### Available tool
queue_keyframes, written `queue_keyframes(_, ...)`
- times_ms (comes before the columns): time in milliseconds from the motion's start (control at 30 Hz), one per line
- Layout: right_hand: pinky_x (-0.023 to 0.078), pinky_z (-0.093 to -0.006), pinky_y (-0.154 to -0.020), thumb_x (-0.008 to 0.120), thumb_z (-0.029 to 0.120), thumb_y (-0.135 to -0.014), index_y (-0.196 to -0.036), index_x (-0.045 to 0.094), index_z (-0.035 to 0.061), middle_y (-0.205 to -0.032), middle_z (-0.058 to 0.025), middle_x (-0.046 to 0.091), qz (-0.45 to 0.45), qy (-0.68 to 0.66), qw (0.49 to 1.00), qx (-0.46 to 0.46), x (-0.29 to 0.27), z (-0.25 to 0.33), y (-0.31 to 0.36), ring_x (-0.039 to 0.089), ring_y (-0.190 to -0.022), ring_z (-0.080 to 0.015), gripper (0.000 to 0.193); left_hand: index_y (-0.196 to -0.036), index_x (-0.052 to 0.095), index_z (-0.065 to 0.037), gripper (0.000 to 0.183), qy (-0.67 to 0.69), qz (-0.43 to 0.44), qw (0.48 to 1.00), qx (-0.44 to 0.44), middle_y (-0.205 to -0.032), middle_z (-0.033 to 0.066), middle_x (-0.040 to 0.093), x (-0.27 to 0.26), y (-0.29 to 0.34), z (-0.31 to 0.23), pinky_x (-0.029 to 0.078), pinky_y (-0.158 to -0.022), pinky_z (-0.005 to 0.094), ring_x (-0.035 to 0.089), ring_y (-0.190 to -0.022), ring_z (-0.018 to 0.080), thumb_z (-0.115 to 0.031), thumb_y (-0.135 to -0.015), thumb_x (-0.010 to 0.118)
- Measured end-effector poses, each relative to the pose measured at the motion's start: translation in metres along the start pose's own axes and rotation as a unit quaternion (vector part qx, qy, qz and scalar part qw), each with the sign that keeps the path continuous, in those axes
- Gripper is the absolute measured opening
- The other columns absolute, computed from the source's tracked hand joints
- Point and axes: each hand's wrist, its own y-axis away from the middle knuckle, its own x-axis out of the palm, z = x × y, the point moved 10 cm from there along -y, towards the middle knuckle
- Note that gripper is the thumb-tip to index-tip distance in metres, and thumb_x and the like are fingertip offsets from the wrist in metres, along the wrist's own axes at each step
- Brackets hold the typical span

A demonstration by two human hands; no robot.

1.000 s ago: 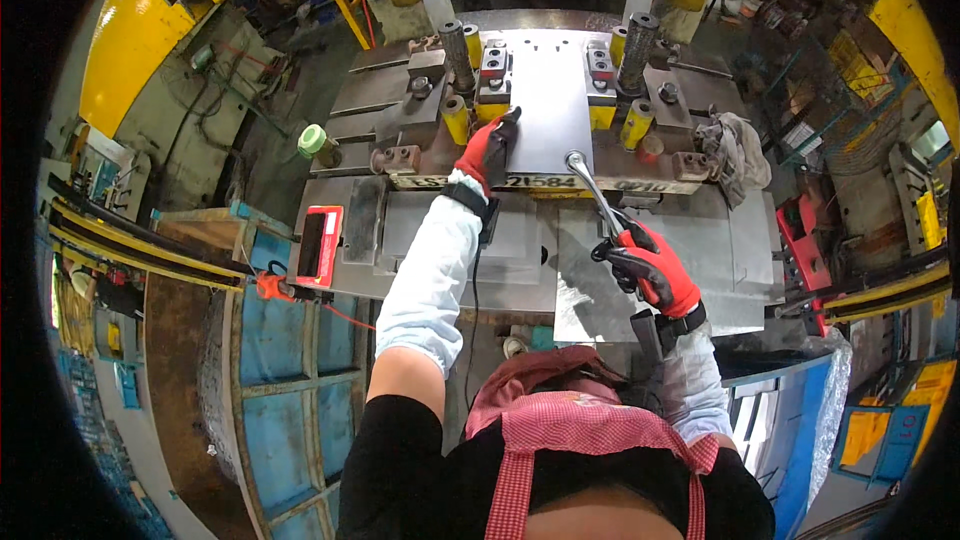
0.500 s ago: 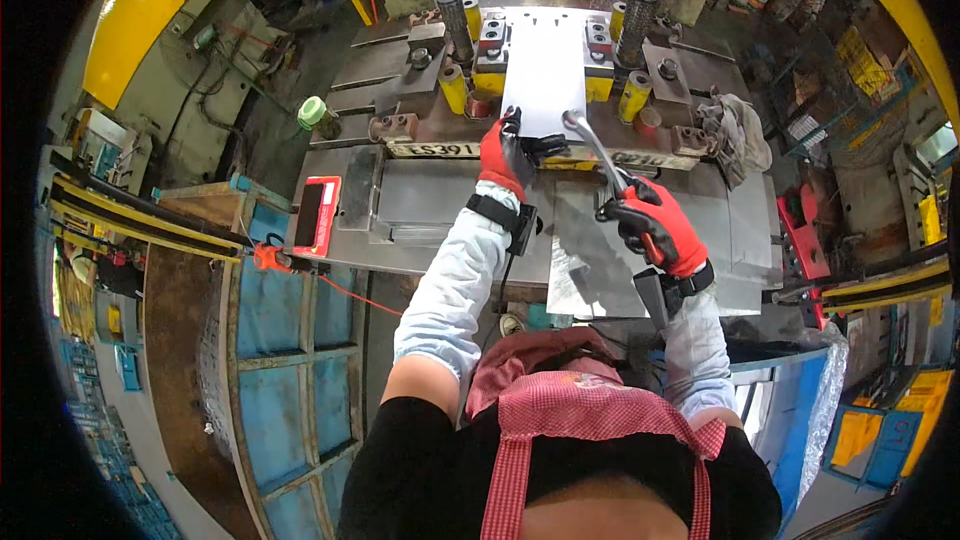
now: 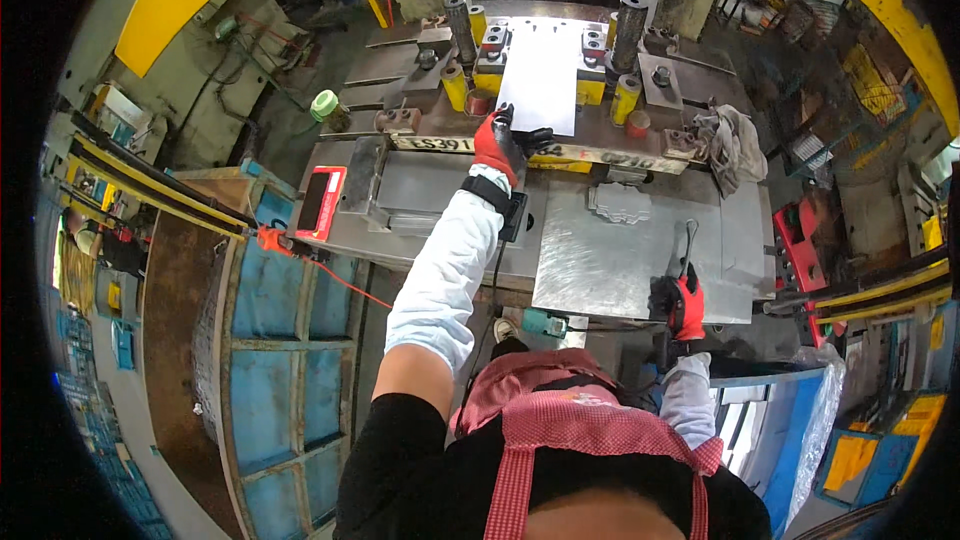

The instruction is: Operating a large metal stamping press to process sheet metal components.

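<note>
A bright white-looking flat sheet (image 3: 540,80) lies across the die between the guide posts. My left hand (image 3: 503,148), in a red and black glove, grips its near left corner, one finger along the side and others along the near edge. Lower right, my right hand (image 3: 684,308), gloved the same, is closed around a metal rod tool (image 3: 690,240) with a rounded head pointing away from me. Below it spreads a large shiny metal plate (image 3: 590,265). Thin shaped metal pieces (image 3: 620,203) rest at that plate's far side.
Stacked grey sheets (image 3: 425,180) lie left of my hand, near a red-framed dark panel (image 3: 321,202). Yellow cylinders (image 3: 625,98) and dark posts (image 3: 630,35) flank the die. A rag (image 3: 738,145) hangs at the right. A blue frame (image 3: 265,360) stands lower left.
My right hand has drawn the rod tool from the sheet's near edge back toward me and to the right. The left hand stays at the sheet's corner. Shaped pieces on the plate now show.
</note>
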Motion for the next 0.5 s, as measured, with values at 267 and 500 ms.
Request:
queue_keyframes(267,0.035,-0.026,-0.037,0.051,0.008,-0.084,-0.13,0.029,0.0153,-0.057,-0.0027,0.045,0.027,-0.063,0.997,0.035,0.006,-0.015,0.002,0.042,-0.041,-0.0118,0.052,-0.115,0.049,-0.006,0.033,-0.019,-0.042,0.999,-0.01,-0.099,0.0132,0.061,-0.008,0.005,-0.005,0.056,-0.067,0.0425,0.063,-0.077,0.0314,-0.025,-0.088,0.046)
queue_keyframes(500,0.034,-0.0262,-0.037,0.051,0.005,-0.083,-0.13,0.03,0.0174,-0.058,-0.0043,0.047,0.008,-0.053,0.997,0.056,-0.01,-0.028,-0.004,0.041,-0.04,-0.0121,0.053,-0.118,0.048,-0.007,0.036,-0.018,-0.076,0.997,-0.027,-0.104,0.0146,0.058,-0.008,0.005,0.001,0.054,-0.07,0.0459,0.061,-0.082,0.0342,-0.026,-0.088,0.047)
